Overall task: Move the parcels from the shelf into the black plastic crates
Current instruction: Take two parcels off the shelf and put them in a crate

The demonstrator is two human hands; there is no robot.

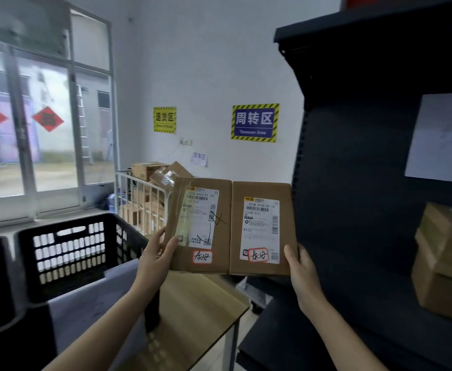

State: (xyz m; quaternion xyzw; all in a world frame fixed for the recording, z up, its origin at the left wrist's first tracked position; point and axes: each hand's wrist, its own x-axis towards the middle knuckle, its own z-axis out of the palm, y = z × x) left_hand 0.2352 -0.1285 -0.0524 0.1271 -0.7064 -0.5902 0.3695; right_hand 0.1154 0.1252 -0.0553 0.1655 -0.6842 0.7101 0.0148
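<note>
Left hand (156, 254) pinches the left parcel (200, 226) at its lower left corner, thumb on the front, fingers behind. Right hand (301, 266) grips the right parcel (261, 228) at its lower right corner, thumb on the edge; the other fingers are hidden, so I cannot tell their spread. Both parcels are held up side by side, touching, labels facing the person. Below the fingers is a wooden table (200, 303). Left of the left fingers is a black crate (45, 228), with a second crate (2, 263) beyond it. Right of the right fingers is the black shelf (353, 183) with stacked parcels (444, 263). Past the fingertips stands a white wire cage (139, 199) of boxes, then a blue wall sign (255, 122).
</note>
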